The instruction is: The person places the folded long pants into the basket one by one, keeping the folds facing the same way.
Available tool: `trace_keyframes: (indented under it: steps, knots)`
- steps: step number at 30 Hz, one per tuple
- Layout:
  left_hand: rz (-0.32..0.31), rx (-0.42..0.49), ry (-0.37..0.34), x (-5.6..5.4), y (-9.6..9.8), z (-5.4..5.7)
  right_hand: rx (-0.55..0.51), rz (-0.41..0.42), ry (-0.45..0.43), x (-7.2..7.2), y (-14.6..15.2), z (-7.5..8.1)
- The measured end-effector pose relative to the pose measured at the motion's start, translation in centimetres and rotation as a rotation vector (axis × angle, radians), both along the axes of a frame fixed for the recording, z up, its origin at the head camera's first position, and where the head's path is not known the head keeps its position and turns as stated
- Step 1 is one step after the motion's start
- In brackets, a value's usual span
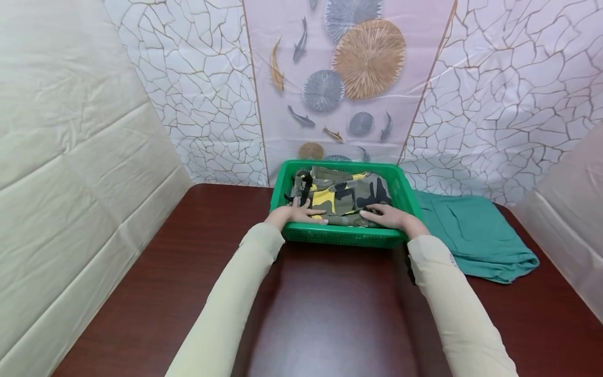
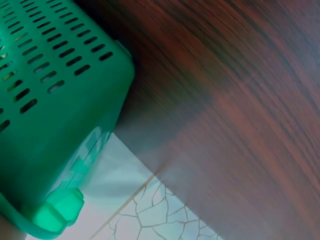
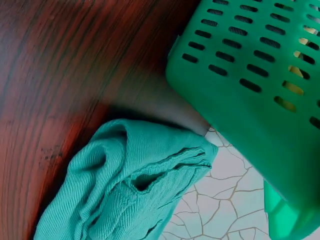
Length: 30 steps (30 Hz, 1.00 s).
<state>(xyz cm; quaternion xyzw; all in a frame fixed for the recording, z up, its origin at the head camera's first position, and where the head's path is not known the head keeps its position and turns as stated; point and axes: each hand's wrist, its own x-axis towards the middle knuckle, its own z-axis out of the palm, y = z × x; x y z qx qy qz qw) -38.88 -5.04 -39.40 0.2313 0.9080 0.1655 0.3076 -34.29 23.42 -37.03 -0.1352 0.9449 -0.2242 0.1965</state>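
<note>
A folded camouflage garment (image 1: 350, 196) in yellow, grey and black lies inside a green plastic basket (image 1: 339, 235) at the back of the table. Over the basket's near left corner reaches my left hand (image 1: 301, 213), its fingers spread on the garment. My right hand (image 1: 388, 215) rests on the near right part of the same cloth, fingers extended. The left wrist view has the slotted wall of the basket (image 2: 65, 100) but hardly any of the hand. Likewise, the right wrist view shows the basket's other side (image 3: 235, 85), with the right hand out of sight.
A folded teal garment (image 1: 476, 235) lies on the table right of the basket; its pocket-like opening shows in the right wrist view. The dark brown wooden table (image 1: 330, 309) meets a patterned cloth backdrop (image 1: 212, 94) behind and pale hangings at both sides.
</note>
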Motion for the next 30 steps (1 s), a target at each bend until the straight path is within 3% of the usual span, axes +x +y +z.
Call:
trace_keyframes:
  steps: [1,4,8,12,16,23,30]
  knots:
    - [0.023,0.025,-0.01,2.0,0.2,2.0,-0.015,-0.024,0.045,0.1,0.1,0.1]
    - [0.069,0.068,0.04,1.9,0.3,2.0,-0.047,-0.079,0.178,0.0,0.6,0.2]
    - [0.105,0.044,0.232,2.1,0.2,2.4,-0.1,-0.124,0.293,0.4,1.2,0.9]
    - [0.086,0.061,0.463,2.5,-0.6,3.5,-0.142,-0.155,0.395,1.2,1.8,2.3]
    - [0.044,0.141,0.596,3.1,-2.1,4.1,-0.158,-0.177,0.462,2.2,3.0,3.9]
    - [0.083,0.186,0.636,4.1,-5.3,3.5,-0.127,-0.257,0.528,3.1,6.7,4.0]
    - [0.108,0.234,0.516,4.6,-6.9,1.6,0.085,-0.267,0.458,3.5,10.4,1.2]
